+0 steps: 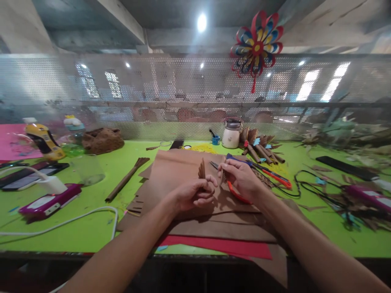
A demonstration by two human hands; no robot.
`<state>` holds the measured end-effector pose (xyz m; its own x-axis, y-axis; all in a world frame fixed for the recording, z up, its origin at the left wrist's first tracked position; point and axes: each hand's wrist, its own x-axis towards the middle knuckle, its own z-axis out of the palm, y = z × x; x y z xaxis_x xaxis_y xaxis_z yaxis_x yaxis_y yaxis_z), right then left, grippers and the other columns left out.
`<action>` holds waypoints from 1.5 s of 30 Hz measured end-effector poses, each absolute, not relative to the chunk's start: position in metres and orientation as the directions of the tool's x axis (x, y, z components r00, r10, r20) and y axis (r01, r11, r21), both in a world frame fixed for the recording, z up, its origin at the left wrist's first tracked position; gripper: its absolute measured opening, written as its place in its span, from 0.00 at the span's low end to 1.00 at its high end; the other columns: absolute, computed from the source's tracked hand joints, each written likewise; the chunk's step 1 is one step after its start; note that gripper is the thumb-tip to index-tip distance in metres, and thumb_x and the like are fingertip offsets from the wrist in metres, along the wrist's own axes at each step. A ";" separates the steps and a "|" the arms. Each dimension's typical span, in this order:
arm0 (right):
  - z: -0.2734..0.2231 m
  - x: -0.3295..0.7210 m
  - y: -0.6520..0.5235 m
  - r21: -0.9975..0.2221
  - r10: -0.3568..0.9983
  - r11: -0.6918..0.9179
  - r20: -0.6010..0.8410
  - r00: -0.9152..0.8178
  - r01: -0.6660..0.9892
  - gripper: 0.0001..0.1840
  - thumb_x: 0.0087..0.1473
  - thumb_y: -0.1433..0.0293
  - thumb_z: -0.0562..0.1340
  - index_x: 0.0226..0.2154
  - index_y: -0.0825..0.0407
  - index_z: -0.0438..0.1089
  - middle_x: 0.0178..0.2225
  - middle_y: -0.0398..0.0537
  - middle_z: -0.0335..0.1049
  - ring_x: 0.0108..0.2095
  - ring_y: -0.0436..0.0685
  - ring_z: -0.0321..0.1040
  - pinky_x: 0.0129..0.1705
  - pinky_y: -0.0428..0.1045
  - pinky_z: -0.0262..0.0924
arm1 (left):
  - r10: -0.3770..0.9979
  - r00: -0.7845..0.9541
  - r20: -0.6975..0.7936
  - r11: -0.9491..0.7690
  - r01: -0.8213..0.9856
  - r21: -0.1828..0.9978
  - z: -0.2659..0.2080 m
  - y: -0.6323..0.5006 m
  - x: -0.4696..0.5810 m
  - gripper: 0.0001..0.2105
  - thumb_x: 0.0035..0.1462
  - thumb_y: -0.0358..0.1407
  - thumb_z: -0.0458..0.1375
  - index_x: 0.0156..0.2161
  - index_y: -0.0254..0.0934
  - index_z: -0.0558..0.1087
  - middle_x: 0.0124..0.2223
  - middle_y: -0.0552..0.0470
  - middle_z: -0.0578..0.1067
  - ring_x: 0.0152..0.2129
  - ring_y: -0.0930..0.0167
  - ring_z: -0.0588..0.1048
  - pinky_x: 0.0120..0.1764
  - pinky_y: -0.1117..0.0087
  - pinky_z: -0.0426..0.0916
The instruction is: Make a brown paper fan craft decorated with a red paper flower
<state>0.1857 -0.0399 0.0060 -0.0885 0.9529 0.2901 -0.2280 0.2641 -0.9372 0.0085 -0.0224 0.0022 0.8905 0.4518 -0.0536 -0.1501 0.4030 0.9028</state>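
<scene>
While the left hand (197, 193) is hovering above the middle of the brown paper (174, 171), its curled fingers are apparently grasping a fringed piece (202, 170), whose cut strips are standing upright above the knuckles. Just beside it, the right hand (240, 175) is bringing thumb and forefinger together, seemingly pinching a small strip (223, 174); an orange loop (238, 194) is showing below that palm, though whether any finger is gripping it I cannot tell. Judging by what is lying about, part of the work is looking done: several fringed rolls (263, 154) with blue bits among them are resting together at the back right of the table (91, 228), and one longer roll (125, 183), its end slit, is lying alone to the left of the paper. The piece between the left fingers is appearing cut but not rolled up like those. Plenty is seemingly remaining: broad brown paper is spreading flat under both hands, some layers at its left edge are showing slits, and a red sheet (220, 246) is peeking out beneath, near the front edge.
</scene>
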 end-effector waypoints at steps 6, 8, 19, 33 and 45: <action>0.004 0.185 -0.041 -0.944 0.923 0.220 0.283 -0.259 -0.247 0.09 0.50 0.64 0.60 0.28 0.54 0.67 0.22 0.42 0.66 0.21 0.48 0.61 0.25 0.46 0.57 | 0.258 0.960 -0.112 0.476 -0.026 0.879 0.000 -0.024 0.007 0.09 0.45 0.28 0.47 0.34 0.35 0.64 0.14 0.61 0.53 0.07 0.79 0.50 0.11 0.80 0.46; 0.004 0.185 -0.041 -0.946 0.916 0.202 0.274 -0.293 -0.254 0.09 0.51 0.64 0.59 0.29 0.54 0.67 0.23 0.42 0.66 0.21 0.48 0.61 0.24 0.46 0.57 | 0.213 0.971 -0.112 0.482 -0.005 0.876 -0.001 -0.023 0.007 0.10 0.45 0.29 0.47 0.35 0.35 0.65 0.14 0.60 0.56 0.07 0.76 0.55 0.10 0.79 0.49; 0.003 0.186 -0.041 -0.962 0.949 0.239 0.261 -0.179 -0.135 0.15 0.48 0.60 0.61 0.26 0.57 0.72 0.20 0.43 0.65 0.19 0.46 0.55 0.22 0.45 0.47 | 0.125 0.990 -0.060 0.496 -0.010 0.868 -0.002 -0.021 0.008 0.11 0.47 0.31 0.44 0.36 0.35 0.64 0.16 0.56 0.63 0.11 0.68 0.67 0.12 0.72 0.60; 0.004 0.185 -0.041 -0.949 0.929 0.116 0.208 -0.306 -0.292 0.12 0.50 0.62 0.60 0.31 0.54 0.66 0.23 0.41 0.65 0.21 0.46 0.62 0.24 0.44 0.56 | 0.140 0.974 -0.180 0.451 0.099 0.887 -0.001 -0.023 0.008 0.08 0.46 0.35 0.48 0.33 0.37 0.64 0.15 0.56 0.63 0.13 0.68 0.68 0.14 0.74 0.58; 0.005 0.176 -0.046 -0.973 0.959 0.215 0.226 -0.172 -0.080 0.15 0.49 0.58 0.60 0.26 0.53 0.61 0.14 0.33 0.52 0.13 0.43 0.45 0.15 0.42 0.38 | 0.736 0.659 -0.154 0.106 0.113 0.988 -0.013 -0.023 0.024 0.06 0.51 0.35 0.49 0.35 0.36 0.63 0.13 0.64 0.53 0.08 0.78 0.56 0.13 0.78 0.47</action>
<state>0.1761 -0.0456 0.0050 -0.1717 0.9588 0.2262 -0.0800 0.2153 -0.9733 0.0237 -0.0226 -0.0125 0.6593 0.7359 -0.1539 0.1129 0.1055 0.9880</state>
